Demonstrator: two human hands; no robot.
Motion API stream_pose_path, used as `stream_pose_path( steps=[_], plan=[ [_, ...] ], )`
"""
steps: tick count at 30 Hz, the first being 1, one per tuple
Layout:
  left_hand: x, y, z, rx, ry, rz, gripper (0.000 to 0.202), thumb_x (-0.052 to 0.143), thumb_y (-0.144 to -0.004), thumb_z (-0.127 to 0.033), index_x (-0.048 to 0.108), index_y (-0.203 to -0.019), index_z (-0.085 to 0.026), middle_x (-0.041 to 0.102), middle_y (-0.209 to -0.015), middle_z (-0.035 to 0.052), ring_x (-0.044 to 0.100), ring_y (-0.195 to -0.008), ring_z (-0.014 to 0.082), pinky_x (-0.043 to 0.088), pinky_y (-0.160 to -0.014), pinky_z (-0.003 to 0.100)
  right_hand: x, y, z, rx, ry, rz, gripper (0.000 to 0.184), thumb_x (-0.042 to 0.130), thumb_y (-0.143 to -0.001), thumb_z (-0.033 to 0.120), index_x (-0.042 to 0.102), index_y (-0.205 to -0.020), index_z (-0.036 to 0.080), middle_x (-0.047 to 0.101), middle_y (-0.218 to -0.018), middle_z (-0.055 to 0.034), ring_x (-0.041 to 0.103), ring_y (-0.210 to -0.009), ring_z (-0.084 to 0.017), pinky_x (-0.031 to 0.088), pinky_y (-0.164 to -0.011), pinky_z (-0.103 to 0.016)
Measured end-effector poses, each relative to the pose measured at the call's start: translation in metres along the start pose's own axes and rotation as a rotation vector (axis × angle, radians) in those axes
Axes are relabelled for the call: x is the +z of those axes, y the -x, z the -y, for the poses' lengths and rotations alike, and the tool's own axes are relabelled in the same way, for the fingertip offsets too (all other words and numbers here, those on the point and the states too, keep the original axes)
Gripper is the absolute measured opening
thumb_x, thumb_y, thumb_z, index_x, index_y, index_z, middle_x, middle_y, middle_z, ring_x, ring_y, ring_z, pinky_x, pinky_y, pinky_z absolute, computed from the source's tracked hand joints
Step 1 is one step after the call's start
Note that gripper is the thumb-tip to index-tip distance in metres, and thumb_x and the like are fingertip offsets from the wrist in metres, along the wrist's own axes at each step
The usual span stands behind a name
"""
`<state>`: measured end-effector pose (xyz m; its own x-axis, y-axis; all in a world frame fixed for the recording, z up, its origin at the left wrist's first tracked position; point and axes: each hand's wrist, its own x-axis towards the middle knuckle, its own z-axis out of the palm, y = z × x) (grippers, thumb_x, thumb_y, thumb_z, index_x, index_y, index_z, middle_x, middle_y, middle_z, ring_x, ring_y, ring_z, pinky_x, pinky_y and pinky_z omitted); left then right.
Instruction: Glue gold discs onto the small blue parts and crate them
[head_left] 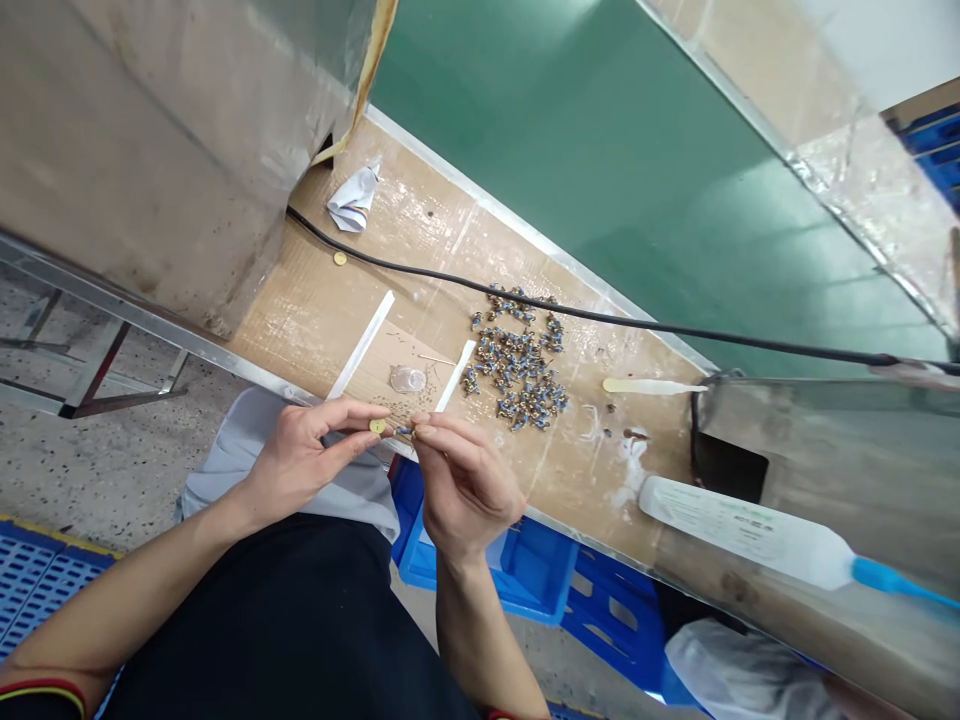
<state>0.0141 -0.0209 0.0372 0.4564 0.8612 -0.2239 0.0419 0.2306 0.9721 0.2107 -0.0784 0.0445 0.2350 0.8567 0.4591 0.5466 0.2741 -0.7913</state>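
Note:
Over the workbench's near edge, my left hand (pixel 304 455) is closed, its thumb and fingers pinching a small round yellow disc (pixel 377 426). Close beside it, my right hand (pixel 466 480) pinches a tiny blue-and-brass part (pixel 403 430), which meets or nearly meets the left fingertips; I cannot tell if they touch. Just beyond the hands, a small clear plastic cup (pixel 407 379) stands among scattered tiny bits on a taped-down sheet (pixel 390 345). A thin stick (pixel 435 359) lies near it. To the right spreads a pile of similar blue-and-brass parts (pixel 521 365).
A black cable (pixel 450 278) crosses the bench. A crumpled cloth (pixel 354 200) and another yellow disc (pixel 340 258) lie at far left. On the right are a pale flat stick (pixel 649 387) and a white bottle (pixel 746 530). Below the edge sits a blue bin (pixel 536 570).

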Motion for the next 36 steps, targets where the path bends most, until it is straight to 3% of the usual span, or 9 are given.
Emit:
stream_pose_path(
  steps=[7,16,26,36],
  plan=[
    [0.001,0.003,-0.003,0.106,-0.098,0.075,0.033,0.071,-0.114,-0.030,0.080,-0.145,-0.027,0.084,-0.142,0.0029,0.084,-0.125,0.0200,0.067,-0.111,0.027,-0.001,0.001,-0.001,-0.046,-0.010,0.045,0.031,0.081,-0.100,0.005,0.085,-0.119,0.029,0.088,-0.114,-0.0042,0.087,-0.099,-0.022,0.074,-0.088,-0.038],
    [0.005,0.005,-0.009,0.103,-0.118,0.069,0.034,0.068,-0.114,-0.028,0.079,-0.147,-0.027,0.084,-0.142,0.0037,0.084,-0.125,0.0222,0.068,-0.112,0.032,-0.001,0.002,-0.001,-0.040,0.012,0.057,0.032,0.082,-0.099,0.004,0.085,-0.119,0.029,0.088,-0.114,-0.0040,0.087,-0.099,-0.022,0.074,-0.088,-0.036],
    [0.007,0.008,-0.009,0.113,-0.127,0.054,0.033,0.069,-0.115,-0.030,0.079,-0.146,-0.028,0.084,-0.143,0.0028,0.084,-0.127,0.0212,0.066,-0.114,0.030,-0.002,0.002,0.001,-0.057,0.018,0.065,0.036,0.081,-0.098,0.000,0.085,-0.120,0.029,0.087,-0.116,-0.0039,0.086,-0.100,-0.021,0.074,-0.090,-0.035],
    [0.010,0.017,-0.016,0.202,-0.325,0.013,0.033,0.064,-0.115,-0.019,0.075,-0.145,-0.026,0.086,-0.137,0.0018,0.085,-0.123,0.0205,0.068,-0.108,0.029,-0.007,0.003,0.006,-0.186,0.074,0.124,0.044,0.078,-0.099,-0.001,0.083,-0.131,0.029,0.087,-0.119,-0.0067,0.087,-0.101,-0.024,0.076,-0.087,-0.038]
  ],
)
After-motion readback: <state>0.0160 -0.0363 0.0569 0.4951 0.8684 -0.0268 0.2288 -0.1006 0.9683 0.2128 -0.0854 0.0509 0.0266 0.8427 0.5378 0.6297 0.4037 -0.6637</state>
